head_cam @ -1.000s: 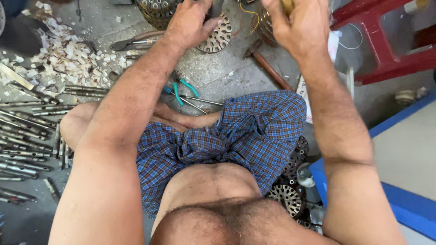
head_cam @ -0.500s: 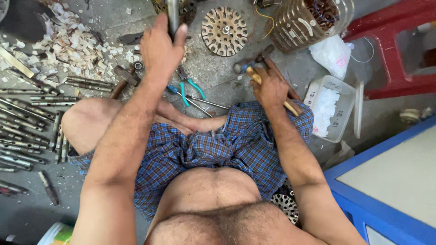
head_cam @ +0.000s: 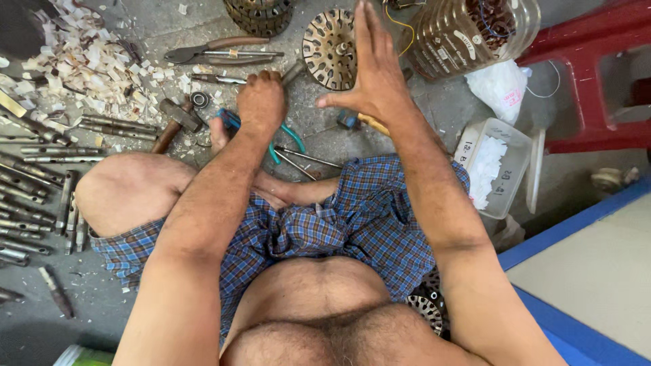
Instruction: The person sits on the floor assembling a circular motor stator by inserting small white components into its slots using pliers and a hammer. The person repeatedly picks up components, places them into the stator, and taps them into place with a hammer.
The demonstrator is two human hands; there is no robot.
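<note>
The left hand (head_cam: 261, 102) was closed in a fist around a thin metal tool (head_cam: 293, 72), its tip reaching toward the round slotted disc (head_cam: 329, 49) on the floor. The right hand (head_cam: 375, 80) hovered flat above that disc — fingers straight, holding nothing. The disc lay bare, not yet in hand; the work looked barely begun, with the pliers (head_cam: 279, 139) and hammer (head_cam: 173, 122) idle nearby.

Soft, even daylight fills the scene; shadows are faint, falling just beneath the arms, focus is sharp, with slight wide-angle stretching at the edges
</note>
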